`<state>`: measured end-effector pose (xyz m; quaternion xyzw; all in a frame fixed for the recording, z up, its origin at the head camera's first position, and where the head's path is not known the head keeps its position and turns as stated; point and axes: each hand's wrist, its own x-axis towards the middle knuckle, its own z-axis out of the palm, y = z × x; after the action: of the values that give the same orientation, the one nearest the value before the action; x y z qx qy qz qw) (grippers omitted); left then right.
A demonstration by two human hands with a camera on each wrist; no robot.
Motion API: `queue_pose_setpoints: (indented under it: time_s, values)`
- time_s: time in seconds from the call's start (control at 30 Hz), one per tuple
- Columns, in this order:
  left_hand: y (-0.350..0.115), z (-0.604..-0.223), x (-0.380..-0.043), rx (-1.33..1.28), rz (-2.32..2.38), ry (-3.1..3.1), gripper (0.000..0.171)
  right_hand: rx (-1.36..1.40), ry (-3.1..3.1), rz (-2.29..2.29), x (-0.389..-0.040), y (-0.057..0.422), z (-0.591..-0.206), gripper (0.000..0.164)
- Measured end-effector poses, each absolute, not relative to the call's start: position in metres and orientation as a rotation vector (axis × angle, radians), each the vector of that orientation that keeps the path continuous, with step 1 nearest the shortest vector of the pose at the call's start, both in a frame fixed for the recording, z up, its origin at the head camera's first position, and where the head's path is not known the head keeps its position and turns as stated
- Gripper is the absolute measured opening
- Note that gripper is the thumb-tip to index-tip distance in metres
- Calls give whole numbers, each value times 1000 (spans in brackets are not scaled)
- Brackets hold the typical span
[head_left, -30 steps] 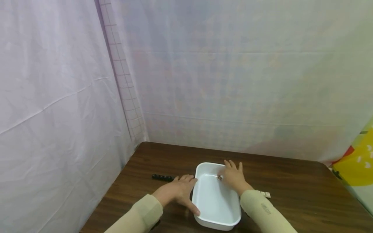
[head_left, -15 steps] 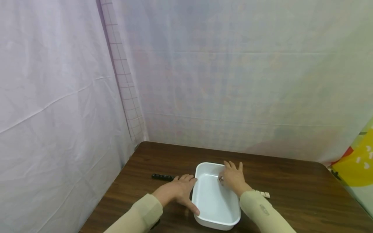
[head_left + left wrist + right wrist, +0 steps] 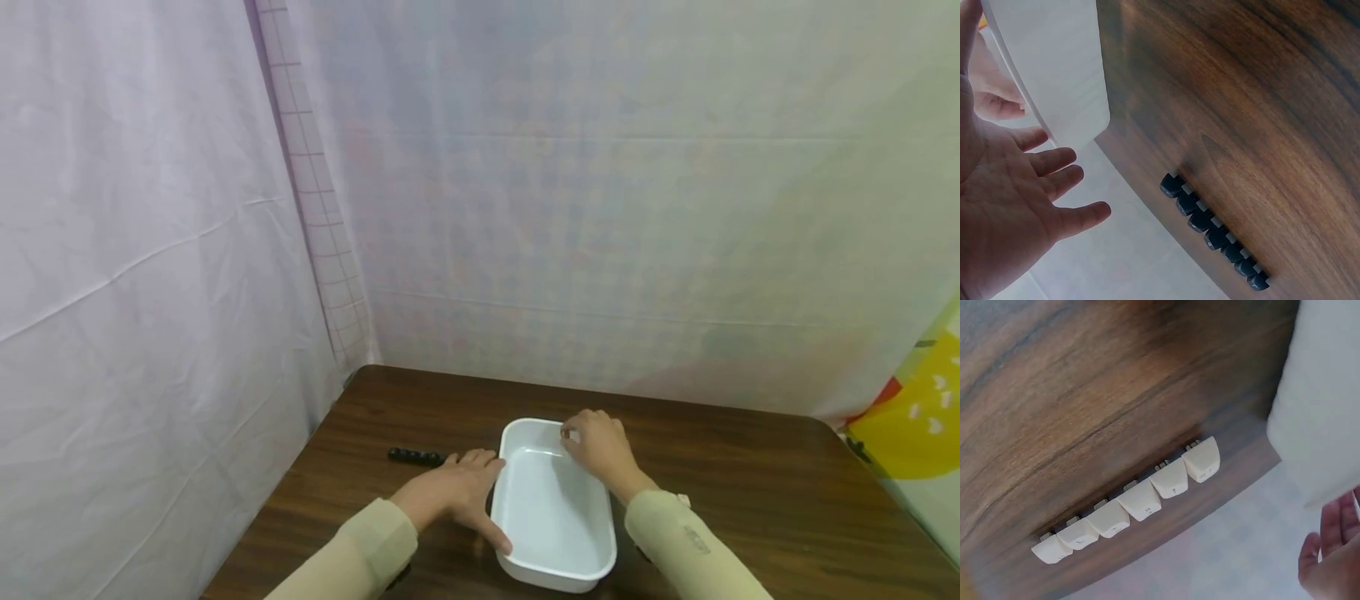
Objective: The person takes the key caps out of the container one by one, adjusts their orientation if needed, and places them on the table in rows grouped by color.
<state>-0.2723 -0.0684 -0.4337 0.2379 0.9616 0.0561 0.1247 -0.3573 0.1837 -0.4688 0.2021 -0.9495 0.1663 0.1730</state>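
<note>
A white rectangular tray [image 3: 551, 521] sits near the front of the table. My left hand [image 3: 467, 493] rests along its left rim with fingers straight and thumb spread; the left wrist view shows its palm beside the tray wall. At the far right corner, my right hand [image 3: 603, 446] reaches over the rim and pinches a small brownish piece [image 3: 566, 433] between thumb and fingertips. That piece is mostly covered by the fingers, and I cannot tell what it is.
Black keycaps [image 3: 1215, 236] stand in a row left of the tray. Cream keycaps [image 3: 1141, 500] form another row on its right, mostly hidden by the right sleeve [image 3: 678, 533] in the head view. White curtains [image 3: 600, 208] hang behind the brown table [image 3: 750, 475].
My right hand has lifted slightly toward the tray's far rim with the small piece, and its splayed fingers have drawn together. The left hand stays at the rim.
</note>
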Motion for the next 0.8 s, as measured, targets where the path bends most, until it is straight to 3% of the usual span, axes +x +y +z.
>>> queue_pose_setpoints:
  time_s: [0.3, 0.8]
  values:
    - [-68, -435, -273, 695, 183, 2797, 122, 434, -2778, 696, -354, 202, -454, 26]
    - [-69, -435, -275, 692, 198, 2769, 123, 223, -2922, 733, -347, 276, -437, 26]
